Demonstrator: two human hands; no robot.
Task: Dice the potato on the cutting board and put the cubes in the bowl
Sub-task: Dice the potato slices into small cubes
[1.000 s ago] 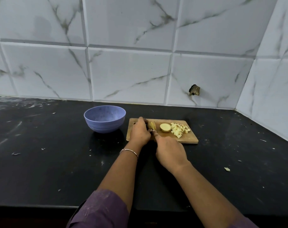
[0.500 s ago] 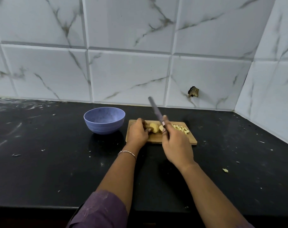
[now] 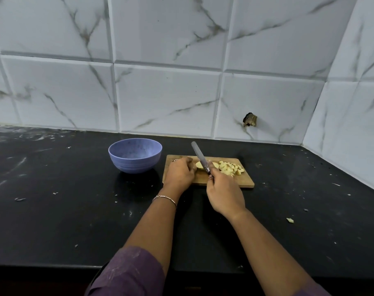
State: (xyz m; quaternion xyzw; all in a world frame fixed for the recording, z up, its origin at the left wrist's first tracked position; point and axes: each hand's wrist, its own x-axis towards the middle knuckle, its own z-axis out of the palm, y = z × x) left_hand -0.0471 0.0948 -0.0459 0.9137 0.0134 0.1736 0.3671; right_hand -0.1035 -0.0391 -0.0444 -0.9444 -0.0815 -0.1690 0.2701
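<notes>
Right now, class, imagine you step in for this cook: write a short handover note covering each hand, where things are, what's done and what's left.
Left hand holds the uncut potato piece on the cutting board. Right hand grips the knife, blade angled over that piece. Done: a pile of cubes at the board's right end. Left: dice the remaining piece, move all cubes to the bowl, which looks empty.

Dim, even light; soft shadows; wide-angle edge warp.

We hold the potato [image 3: 200,165] on the cutting board [image 3: 242,182] with our left grip [image 3: 179,173]; our right grip [image 3: 224,193] holds the knife [image 3: 199,155] tilted over it.
</notes>
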